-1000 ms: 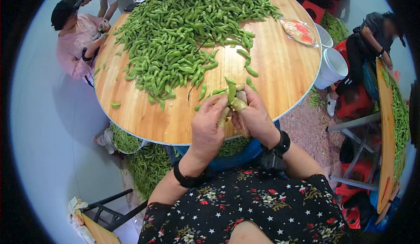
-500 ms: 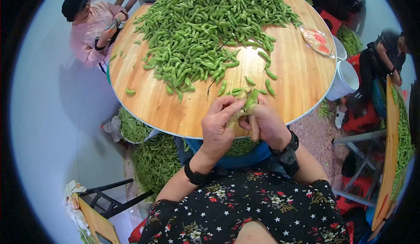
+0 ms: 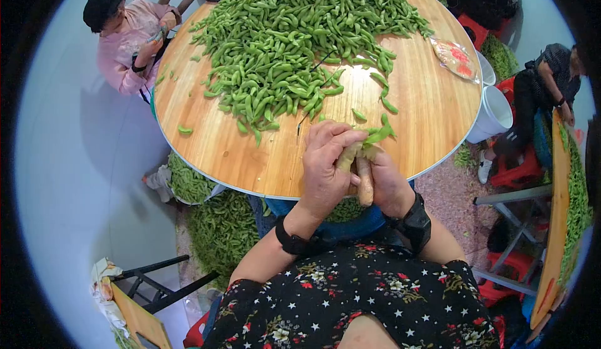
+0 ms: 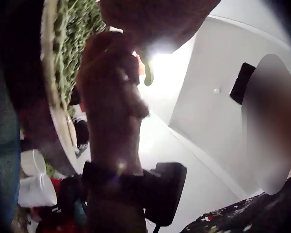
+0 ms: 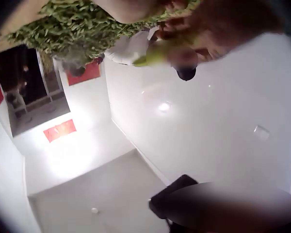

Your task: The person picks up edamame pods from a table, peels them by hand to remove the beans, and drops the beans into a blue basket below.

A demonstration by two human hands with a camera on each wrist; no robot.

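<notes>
Seen from above at the near rim of a round wooden bench (image 3: 432, 108): left hand (image 3: 325, 170) and right hand (image 3: 385, 183) pressed together at six o'clock of the tabletop, fingers (image 3: 335, 137) of both curled and pinching a single green pod (image 3: 379, 136). Pod held just above the bench edge, tip angled toward two o'clock, touching both hands. Pale finger guards worn on the digits at the pinch. Black wristbands on both forearms, floral dark blouse below.

Heaped across the bench from the centre to twelve o'clock, a large pile of green pods (image 3: 300, 42), with loose strays trailing down toward the hands. At two o'clock on the bench, a printed plastic packet (image 3: 456, 58). Just beyond the rim at three o'clock, a white bucket (image 3: 494, 120) on the floor. At ten o'clock, a seated person in a pink top (image 3: 128, 45) bent over the bench edge; at three o'clock, another seated person in dark clothes (image 3: 541, 83). Under the bench at seven o'clock, more pods heaped on the floor (image 3: 219, 227).

Wrist views dim and blurred: only the pod's pale green (image 5: 153, 56) between dark fingers.
</notes>
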